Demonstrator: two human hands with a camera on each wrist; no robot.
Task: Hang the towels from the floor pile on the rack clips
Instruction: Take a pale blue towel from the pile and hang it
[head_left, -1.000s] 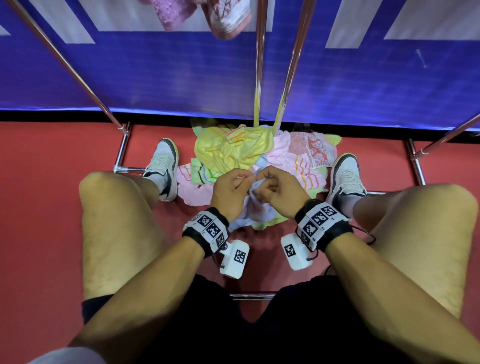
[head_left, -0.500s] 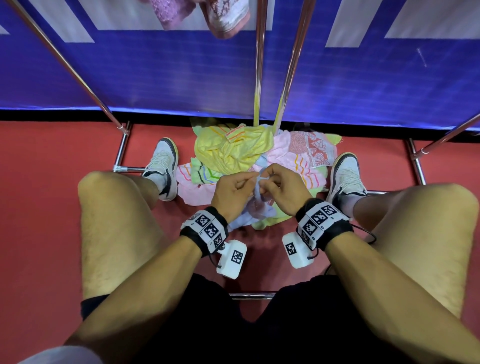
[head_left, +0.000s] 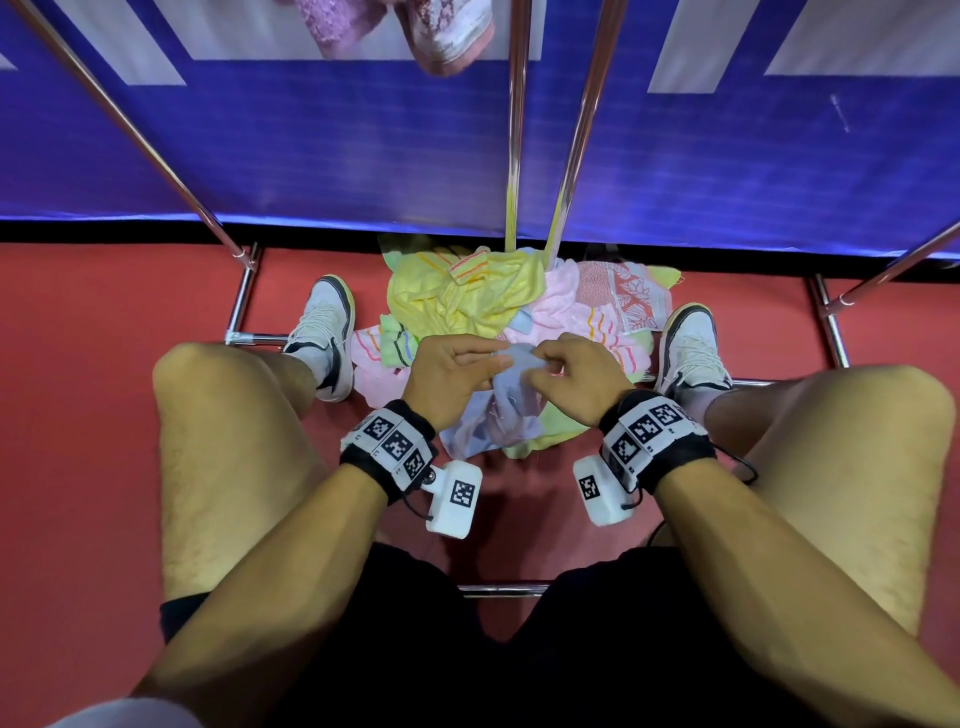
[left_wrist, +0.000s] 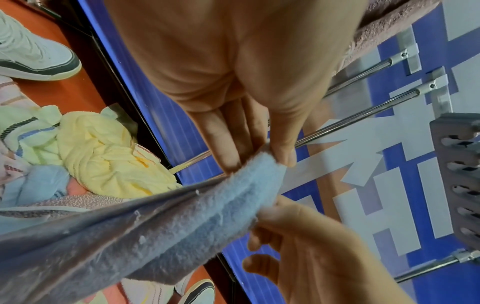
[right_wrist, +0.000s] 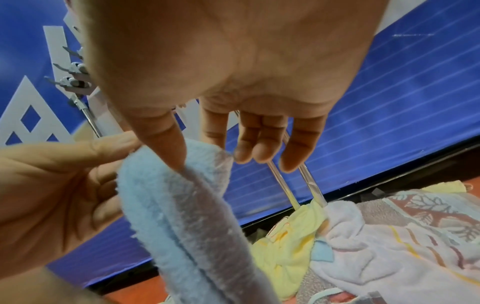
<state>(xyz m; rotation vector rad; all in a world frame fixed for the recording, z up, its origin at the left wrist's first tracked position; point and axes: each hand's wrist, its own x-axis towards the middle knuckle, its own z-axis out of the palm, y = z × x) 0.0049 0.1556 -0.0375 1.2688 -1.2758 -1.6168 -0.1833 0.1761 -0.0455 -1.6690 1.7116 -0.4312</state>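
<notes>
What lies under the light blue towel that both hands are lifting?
Under the light blue terry towel, pinched by the left hand and right hand, lie a pale green towel and pink striped towel on the red floor. Whatever lies beneath its hanging folds is hidden.

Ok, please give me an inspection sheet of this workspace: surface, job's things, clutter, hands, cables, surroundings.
Surface: red floor.
Job's things: light blue towel lifted from the towel pile; rack clips empty; pink towel already hanging.
Clutter: nothing seen.
Hands: left hand and right hand both pinch the blue towel's edge.
Cables: black wire at the right wrist band.
Surroundings: chrome rack poles, blue banner, white shoes beside the pile.
</notes>
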